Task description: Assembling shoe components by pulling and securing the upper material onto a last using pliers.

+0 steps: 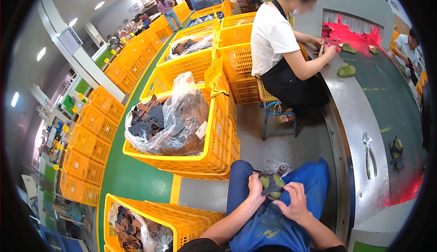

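Above my lap is a small green and dark grey shoe upper (273, 186), which looks shaped round a form. My left hand (255, 189) is closed on its left side. The curved fingers and thumb of my right hand (296, 203) grip its right and near edge. Just beyond the shoe upper, a round metal post end (282, 168) shows near my knees. A pair of metal pliers (369, 155) lies on the steel ledge (353, 115) to my right, touched by neither hand.
Yellow crates (218, 147) with bagged dark and brown pieces stand at my left. Green shoe uppers (346, 70) and a dark pair (397, 154) rest along the conveyor belt (378, 102). A co-worker (277, 38) sits ahead on a blue-legged stool (277, 115), hands over the ledge.
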A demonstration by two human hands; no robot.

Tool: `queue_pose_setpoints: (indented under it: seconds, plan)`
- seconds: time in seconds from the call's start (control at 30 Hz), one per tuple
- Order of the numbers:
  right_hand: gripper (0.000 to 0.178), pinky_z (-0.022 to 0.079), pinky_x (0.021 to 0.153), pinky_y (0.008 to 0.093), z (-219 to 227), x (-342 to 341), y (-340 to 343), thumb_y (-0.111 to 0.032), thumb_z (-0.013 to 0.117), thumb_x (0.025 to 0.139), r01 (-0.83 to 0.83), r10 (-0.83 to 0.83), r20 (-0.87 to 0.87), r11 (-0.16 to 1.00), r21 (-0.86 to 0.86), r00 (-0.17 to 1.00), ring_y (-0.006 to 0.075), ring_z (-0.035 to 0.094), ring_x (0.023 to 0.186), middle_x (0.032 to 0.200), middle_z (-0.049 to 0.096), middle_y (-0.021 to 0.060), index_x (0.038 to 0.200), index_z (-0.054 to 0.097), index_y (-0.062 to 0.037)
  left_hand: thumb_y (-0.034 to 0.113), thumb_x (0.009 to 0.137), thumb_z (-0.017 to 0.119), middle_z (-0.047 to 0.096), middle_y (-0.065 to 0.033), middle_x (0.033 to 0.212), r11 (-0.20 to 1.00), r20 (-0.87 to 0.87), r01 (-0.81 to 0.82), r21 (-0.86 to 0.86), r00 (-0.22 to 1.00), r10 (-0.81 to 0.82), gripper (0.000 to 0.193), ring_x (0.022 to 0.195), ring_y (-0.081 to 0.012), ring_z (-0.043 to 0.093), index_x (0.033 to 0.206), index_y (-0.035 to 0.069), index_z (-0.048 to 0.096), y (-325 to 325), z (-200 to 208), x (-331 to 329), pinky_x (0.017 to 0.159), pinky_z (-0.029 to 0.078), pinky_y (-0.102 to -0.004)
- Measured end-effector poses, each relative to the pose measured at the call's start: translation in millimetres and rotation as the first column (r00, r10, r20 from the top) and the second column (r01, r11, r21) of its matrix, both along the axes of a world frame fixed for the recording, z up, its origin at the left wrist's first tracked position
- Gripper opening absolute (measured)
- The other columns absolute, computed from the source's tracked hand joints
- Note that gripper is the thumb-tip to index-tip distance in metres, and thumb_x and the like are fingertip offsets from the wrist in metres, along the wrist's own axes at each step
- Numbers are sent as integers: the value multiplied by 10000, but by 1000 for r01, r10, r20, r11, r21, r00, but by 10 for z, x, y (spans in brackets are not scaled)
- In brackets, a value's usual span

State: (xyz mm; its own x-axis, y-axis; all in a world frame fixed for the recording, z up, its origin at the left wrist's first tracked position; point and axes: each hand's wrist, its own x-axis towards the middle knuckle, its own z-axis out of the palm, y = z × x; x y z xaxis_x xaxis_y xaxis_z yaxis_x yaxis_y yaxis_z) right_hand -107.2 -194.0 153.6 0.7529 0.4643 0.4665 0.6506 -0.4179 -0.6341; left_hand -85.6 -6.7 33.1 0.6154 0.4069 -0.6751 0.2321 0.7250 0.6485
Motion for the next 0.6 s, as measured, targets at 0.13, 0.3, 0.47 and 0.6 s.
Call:
queue_pose_setpoints:
  seconds: [0.13,0.3,0.47,0.6]
  plan:
    - [880,536,920,463,-45,92,31,-151,965,591,51,-51,-21,998,-32,998,410,582,1118,1251,557,207,1343,533,-1,351,1080,438,680,-107,1048,974,64,20,-225,998,-6,370,934,-245,688,1111,43,641,-111,191,23,826,580,-435]
    - [812,543,948,463,-150,255,61,-155,969,605,0,0,-4,998,63,1000,427,609,1137,1285,573,220,1299,573,-14,350,1071,455,678,-108,1085,975,120,49,-218,992,-23,350,961,-260,693,1152,50,616,-235,213,-56,835,589,-441]
    - [625,536,1000,449,-77,434,14,-132,946,644,1,29,-165,984,179,986,415,648,1179,1273,638,245,1170,628,-16,424,1062,518,673,-100,1117,913,194,146,-381,978,-76,380,1029,-273,680,1187,74,602,-151,69,-111,841,591,-455]
    - [588,559,968,392,-162,620,-171,-32,905,690,26,99,-471,967,252,877,292,660,1192,1234,679,159,1211,633,-8,331,992,725,585,-133,1282,801,189,150,579,932,-311,558,1101,-234,623,1385,65,432,-84,-77,-92,976,517,-397]
